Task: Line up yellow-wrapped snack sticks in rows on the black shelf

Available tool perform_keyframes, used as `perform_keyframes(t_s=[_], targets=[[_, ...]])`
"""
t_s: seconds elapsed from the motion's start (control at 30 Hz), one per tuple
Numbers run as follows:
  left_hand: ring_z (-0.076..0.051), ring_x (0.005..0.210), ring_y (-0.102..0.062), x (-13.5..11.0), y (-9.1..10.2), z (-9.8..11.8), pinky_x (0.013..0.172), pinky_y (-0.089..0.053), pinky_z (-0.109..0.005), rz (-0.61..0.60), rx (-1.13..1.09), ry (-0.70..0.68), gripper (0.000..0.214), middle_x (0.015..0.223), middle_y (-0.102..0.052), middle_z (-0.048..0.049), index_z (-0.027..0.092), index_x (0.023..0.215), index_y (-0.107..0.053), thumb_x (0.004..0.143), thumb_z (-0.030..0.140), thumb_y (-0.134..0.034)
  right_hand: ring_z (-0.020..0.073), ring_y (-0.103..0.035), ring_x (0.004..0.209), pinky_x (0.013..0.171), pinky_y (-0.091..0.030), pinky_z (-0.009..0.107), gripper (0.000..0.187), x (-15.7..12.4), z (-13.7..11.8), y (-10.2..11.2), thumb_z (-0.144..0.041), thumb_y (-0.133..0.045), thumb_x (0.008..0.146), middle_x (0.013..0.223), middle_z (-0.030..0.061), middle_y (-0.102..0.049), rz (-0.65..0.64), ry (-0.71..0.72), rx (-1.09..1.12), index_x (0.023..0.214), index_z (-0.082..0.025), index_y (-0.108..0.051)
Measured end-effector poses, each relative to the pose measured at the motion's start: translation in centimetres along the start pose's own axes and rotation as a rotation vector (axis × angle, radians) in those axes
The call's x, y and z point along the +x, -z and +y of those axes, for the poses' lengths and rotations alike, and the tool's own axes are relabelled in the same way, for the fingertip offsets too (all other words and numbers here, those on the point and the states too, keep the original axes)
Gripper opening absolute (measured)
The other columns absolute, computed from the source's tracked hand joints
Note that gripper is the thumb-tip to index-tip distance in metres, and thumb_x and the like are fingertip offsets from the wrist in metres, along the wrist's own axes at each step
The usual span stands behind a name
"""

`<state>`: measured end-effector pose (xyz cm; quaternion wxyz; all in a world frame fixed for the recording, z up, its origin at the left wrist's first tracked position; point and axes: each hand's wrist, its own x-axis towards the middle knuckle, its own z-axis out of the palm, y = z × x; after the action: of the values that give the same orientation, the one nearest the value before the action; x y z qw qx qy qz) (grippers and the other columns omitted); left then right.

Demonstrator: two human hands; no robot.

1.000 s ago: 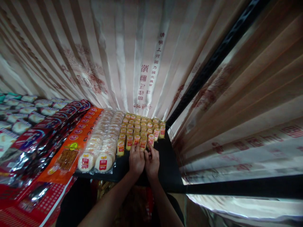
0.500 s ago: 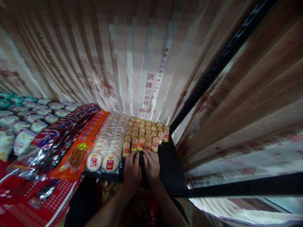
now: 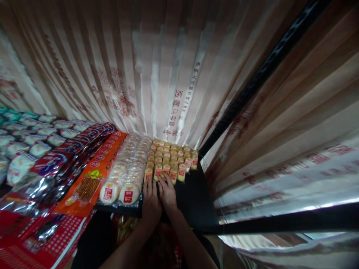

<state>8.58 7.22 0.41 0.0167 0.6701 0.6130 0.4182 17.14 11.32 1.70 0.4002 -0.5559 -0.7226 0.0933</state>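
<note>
Small yellow snack packets (image 3: 173,173) with red labels stand in close rows on a black shelf (image 3: 193,201). My left hand (image 3: 151,203) lies at the front of these rows, its fingers stretched forward against the packet at the left end. Beside it, my right hand (image 3: 168,196) reaches forward with extended fingers, their tips on the front packets near the middle. Neither hand has a packet lifted. To the left, clear-wrapped round white rice crackers (image 3: 129,193) lie in two overlapping columns.
Orange pretzel-stick bags (image 3: 86,186), dark red bags (image 3: 53,164) and white packs (image 3: 21,166) line the left side. A pleated printed curtain (image 3: 157,74) hangs behind and to the right. A black slanting post (image 3: 232,108) rises at the shelf's right corner.
Both hands have shifted left along the front row. My right hand's fingertips have moved from the right-hand packets to those nearer the middle, and my left hand's to the left end.
</note>
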Motion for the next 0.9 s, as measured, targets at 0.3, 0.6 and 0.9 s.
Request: perform_keyframes(t_s=[0.3, 0.6, 0.9], targets=[[-0.027, 0.129, -0.034, 2.1, 0.8, -0.3, 0.101, -0.037, -0.048, -0.017, -0.025, -0.062, 0.042, 0.134, -0.044, -0.0176, 0.008, 0.124, -0.047, 0.084, 0.011, -0.035, 0.019, -0.052, 0.113, 0.098, -0.045, 0.034, 0.038, 0.9, 0.3, -1.1, -0.017, -0.039, 0.086, 0.121, 0.0079, -0.057, 0.017, -0.062, 0.068, 0.118, -0.024, -0.06], [-0.025, 0.109, -0.049, 3.6, 0.9, -0.1, 0.091, -0.045, -0.044, -0.012, 0.097, -0.102, 0.036, 0.117, -0.054, -0.0148, 0.012, 0.118, -0.052, 0.084, 0.014, -0.041, 0.017, -0.057, 0.108, 0.093, -0.048, 0.03, 0.037, 0.7, 0.3, -0.7, -0.015, -0.036, 0.087, 0.115, 0.009, -0.061, 0.096, -0.011, 0.089, 0.11, -0.02, -0.064], [-0.022, 0.103, -0.05, 4.2, -0.1, 0.1, 0.089, -0.046, -0.04, -0.029, 0.113, -0.084, 0.037, 0.109, -0.054, -0.0133, 0.01, 0.116, -0.053, 0.083, 0.009, -0.038, 0.0203, -0.052, 0.109, 0.088, -0.048, 0.032, 0.036, 2.0, -0.3, 3.0, -0.018, -0.041, 0.086, 0.116, 0.0089, -0.056, 0.138, -0.059, -0.241, 0.118, -0.024, -0.058]])
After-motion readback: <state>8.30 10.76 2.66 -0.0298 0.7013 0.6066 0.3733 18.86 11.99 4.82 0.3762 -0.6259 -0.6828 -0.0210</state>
